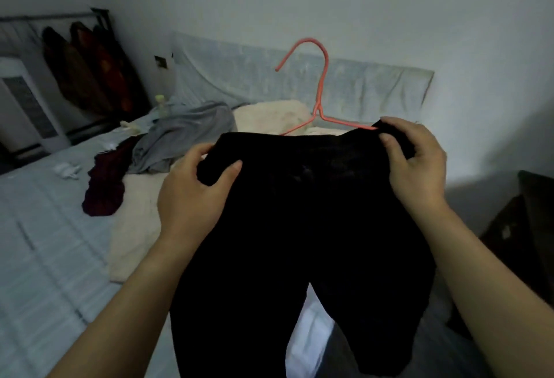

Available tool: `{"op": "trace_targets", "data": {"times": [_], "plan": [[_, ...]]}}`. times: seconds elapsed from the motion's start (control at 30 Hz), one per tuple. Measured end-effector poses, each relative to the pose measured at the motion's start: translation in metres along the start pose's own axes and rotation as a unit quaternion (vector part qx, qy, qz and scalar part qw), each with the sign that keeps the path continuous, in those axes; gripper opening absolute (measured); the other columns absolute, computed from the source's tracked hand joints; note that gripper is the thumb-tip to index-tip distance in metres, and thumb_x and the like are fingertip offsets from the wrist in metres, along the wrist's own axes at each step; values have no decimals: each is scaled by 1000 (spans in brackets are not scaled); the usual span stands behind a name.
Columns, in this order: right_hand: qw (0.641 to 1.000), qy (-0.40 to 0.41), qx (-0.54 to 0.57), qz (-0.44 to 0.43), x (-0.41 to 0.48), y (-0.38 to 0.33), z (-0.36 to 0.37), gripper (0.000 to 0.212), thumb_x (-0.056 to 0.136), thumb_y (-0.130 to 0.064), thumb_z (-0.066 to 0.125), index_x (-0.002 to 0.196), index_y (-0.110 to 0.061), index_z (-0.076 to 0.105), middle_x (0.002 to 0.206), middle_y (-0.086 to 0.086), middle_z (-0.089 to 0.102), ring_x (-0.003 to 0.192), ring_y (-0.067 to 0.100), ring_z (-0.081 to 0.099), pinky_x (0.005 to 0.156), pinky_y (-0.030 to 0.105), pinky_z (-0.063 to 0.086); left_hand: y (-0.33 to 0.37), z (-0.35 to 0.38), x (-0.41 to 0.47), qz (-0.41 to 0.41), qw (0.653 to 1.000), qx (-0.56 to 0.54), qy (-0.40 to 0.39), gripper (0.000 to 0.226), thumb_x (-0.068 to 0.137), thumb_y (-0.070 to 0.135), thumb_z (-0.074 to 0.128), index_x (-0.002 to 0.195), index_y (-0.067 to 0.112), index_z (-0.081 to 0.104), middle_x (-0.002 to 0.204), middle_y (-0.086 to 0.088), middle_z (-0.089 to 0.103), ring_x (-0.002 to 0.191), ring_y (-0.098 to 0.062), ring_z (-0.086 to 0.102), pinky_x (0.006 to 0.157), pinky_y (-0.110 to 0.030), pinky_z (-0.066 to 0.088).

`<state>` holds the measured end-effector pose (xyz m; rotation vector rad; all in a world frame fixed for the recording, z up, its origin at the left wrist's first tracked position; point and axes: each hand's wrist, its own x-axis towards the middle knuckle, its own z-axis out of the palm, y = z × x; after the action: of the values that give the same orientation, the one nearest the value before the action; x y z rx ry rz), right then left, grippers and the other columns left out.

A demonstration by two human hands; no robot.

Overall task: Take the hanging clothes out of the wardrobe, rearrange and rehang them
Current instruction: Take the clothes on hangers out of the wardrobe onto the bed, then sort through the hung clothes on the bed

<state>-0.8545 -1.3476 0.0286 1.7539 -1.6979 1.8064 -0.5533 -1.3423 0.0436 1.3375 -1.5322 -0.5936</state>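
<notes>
A pair of black trousers [299, 212] hangs in front of me over the bed, legs dangling down. A pink wire hanger [319, 89] sticks up behind the waistband, its hook pointing left and its lower part hidden by the cloth. My left hand [195, 188] grips the left end of the waistband, thumb on the front. At the right end my right hand [413, 161] pinches the waistband together with the hanger's shoulder.
On the pale blue bed [45, 242] lie a cream blanket [135, 212], a grey garment [183, 137] and a dark red garment [105, 185]. Dark clothes hang on a rack [87, 62] at the back left beside a white appliance [24, 101]. A dark cabinet [527, 227] stands at the right.
</notes>
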Motion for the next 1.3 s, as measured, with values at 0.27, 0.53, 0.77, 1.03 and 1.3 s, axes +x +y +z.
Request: {"op": "trace_targets", "data": {"times": [0.27, 0.53, 0.77, 1.03, 1.3], "plan": [[990, -141, 13, 28, 76, 139, 157, 24, 87, -25, 55, 108, -23, 68, 106, -4, 67, 103, 19, 59, 96, 33, 42, -92, 88, 146, -98, 994, 52, -4, 27, 83, 39, 65, 107, 32, 53, 96, 8, 61, 94, -17, 60, 78, -35, 47], [972, -225, -23, 60, 153, 253, 303, 28, 88, -35, 51, 110, -27, 67, 107, -1, 68, 100, 25, 58, 90, 44, 44, -180, 174, 275, -158, 978, 124, 57, 32, 82, 38, 67, 110, 27, 56, 98, 6, 61, 94, -16, 59, 77, -33, 46], [873, -444, -191, 62, 123, 304, 381, 36, 90, -37, 54, 122, -21, 59, 116, 15, 58, 108, 36, 52, 91, 47, 38, -277, 196, 286, -240, 912, 321, -81, 60, 88, 47, 57, 139, 21, 40, 131, -12, 49, 117, -33, 48, 93, -49, 43], [863, -494, -103, -12, 57, 235, 358, 48, 91, -37, 54, 131, -11, 51, 146, 16, 35, 137, 33, 26, 114, 51, 16, -258, 188, 160, -289, 901, 310, -88, 79, 78, 72, 20, 141, 27, 37, 135, 1, 50, 121, -18, 48, 96, -38, 44], [709, -692, -22, -136, -47, 136, 300, 56, 96, -49, 35, 144, -20, 32, 153, 4, 25, 141, 21, 20, 116, 40, 18, -202, 159, 1, -353, 878, 323, 30, 72, 83, 67, 24, 134, 23, 50, 129, 3, 57, 116, -16, 53, 89, -27, 41]]}}
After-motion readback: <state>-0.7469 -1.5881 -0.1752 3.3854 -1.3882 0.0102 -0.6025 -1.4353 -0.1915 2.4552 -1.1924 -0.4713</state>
